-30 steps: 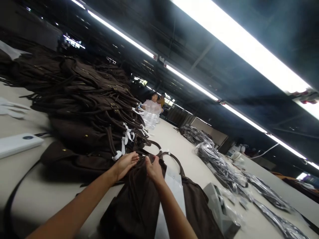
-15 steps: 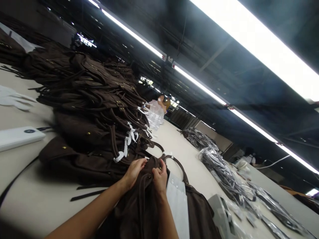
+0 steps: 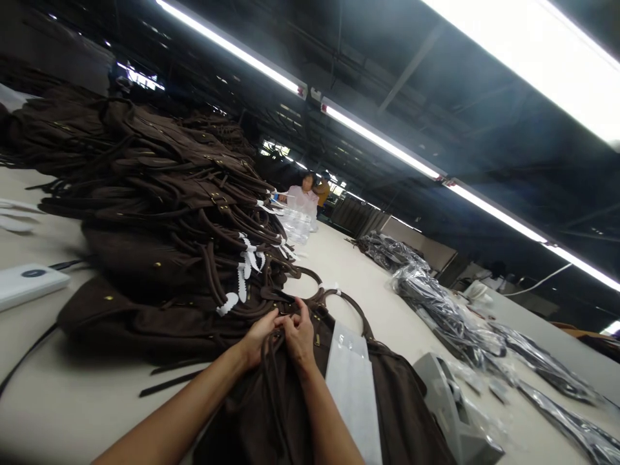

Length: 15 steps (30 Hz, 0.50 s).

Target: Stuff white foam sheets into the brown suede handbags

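A dark brown handbag (image 3: 400, 394) with rolled handles and gold-coloured fittings lies before me. My left hand (image 3: 261, 336) pinches cloth near the bag's top edge. Close against it, my right hand (image 3: 297, 336) has its fingers curled on the same spot, and the exact bit between the fingertips is hidden. Thin brown straps (image 3: 274, 387) hang down below the hands. Across the bag lies a whitish, plastic-looking strip (image 3: 352, 387), right of my right forearm. One rolled handle (image 3: 356, 305) loops beyond the hands.
A high pile of brown bags (image 3: 159, 187) with white tags fills the left. A white device (image 3: 33, 284) with a cable lies left. At right stand a grey machine (image 3: 450, 407) and plastic-wrapped goods (image 3: 431, 310) on the pale table (image 3: 339, 258). People (image 3: 305, 197) are far off.
My hands have drawn together at the bag's top edge, the right one moving left and closing its fingers. The camera view has shifted slightly right.
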Available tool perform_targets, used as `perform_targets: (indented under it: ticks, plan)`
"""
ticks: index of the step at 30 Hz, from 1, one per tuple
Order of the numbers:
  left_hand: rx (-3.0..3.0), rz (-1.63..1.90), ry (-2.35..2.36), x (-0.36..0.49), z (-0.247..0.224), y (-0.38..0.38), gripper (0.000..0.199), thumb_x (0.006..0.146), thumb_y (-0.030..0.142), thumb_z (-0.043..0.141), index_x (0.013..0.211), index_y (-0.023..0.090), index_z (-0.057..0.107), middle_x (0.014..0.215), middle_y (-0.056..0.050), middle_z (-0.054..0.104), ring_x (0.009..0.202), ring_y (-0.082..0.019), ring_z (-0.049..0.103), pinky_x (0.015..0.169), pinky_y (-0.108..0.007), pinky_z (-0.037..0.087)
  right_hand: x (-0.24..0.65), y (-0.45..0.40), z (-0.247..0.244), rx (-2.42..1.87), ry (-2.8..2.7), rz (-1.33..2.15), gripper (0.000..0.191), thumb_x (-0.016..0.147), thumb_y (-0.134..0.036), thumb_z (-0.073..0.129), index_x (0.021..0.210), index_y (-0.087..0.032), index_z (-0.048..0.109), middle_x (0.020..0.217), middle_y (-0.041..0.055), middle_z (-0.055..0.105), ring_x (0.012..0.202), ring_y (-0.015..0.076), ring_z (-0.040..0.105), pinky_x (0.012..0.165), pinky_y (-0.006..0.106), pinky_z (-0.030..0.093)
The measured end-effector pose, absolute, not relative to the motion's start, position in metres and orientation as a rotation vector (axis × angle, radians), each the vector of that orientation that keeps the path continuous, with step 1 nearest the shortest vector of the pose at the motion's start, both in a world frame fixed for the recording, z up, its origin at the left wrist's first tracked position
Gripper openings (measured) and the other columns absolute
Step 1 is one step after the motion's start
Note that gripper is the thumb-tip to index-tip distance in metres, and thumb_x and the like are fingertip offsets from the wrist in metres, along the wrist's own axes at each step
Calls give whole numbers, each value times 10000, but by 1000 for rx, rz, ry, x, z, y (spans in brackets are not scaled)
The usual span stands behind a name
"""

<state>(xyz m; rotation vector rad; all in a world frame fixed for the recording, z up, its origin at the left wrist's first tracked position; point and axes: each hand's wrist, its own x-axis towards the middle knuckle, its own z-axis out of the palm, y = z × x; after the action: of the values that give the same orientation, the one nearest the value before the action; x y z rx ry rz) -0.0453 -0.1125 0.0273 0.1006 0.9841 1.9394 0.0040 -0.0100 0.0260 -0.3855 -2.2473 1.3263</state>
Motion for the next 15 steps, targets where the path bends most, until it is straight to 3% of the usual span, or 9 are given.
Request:
perform_targets:
  ticks: [3, 8, 11, 15]
  plan:
    - [112, 1914, 914, -42, 41, -125, 618, 994, 492, 229, 1146, 54, 637, 747, -108, 722, 487, -135, 616, 546, -232, 517, 6, -10, 23, -335, -2241, 1355, 524, 880, -308, 489, 1380, -152, 456, 626, -59, 541, 635, 159, 555, 667, 247, 444]
    - [159, 1888, 848, -34, 58, -141, 618, 941, 573, 376, 1191, 53, 594, 935, -147, 732, 553, -134, 650, 555, -222, 535, 10, -12, 19, -615, -2112, 1143, 321, 886, -275, 499, 1185, -159, 528, 747, 6, 605, 707, 190, 604, 750, 296, 492]
    - [221, 1874, 893, -31, 60, -148, 517, 918, 510, 474, 1160, 75, 614, 960, -146, 730, 717, -191, 711, 693, -272, 581, 9, -17, 13, -644, -2118, 854, 332, 837, -268, 591, 1144, -143, 568, 1075, 131, 641, 1014, 250, 609, 951, 360, 459]
    - [270, 1845, 1219, -30, 53, -151, 338, 863, 377, 581, 1006, 86, 676, 893, -150, 738, 868, -270, 724, 829, -367, 583, 10, -23, 6, -517, -2384, 784, 518, 919, -324, 516, 1370, -71, 499, 1434, 204, 490, 1373, 278, 407, 1147, 388, 297]
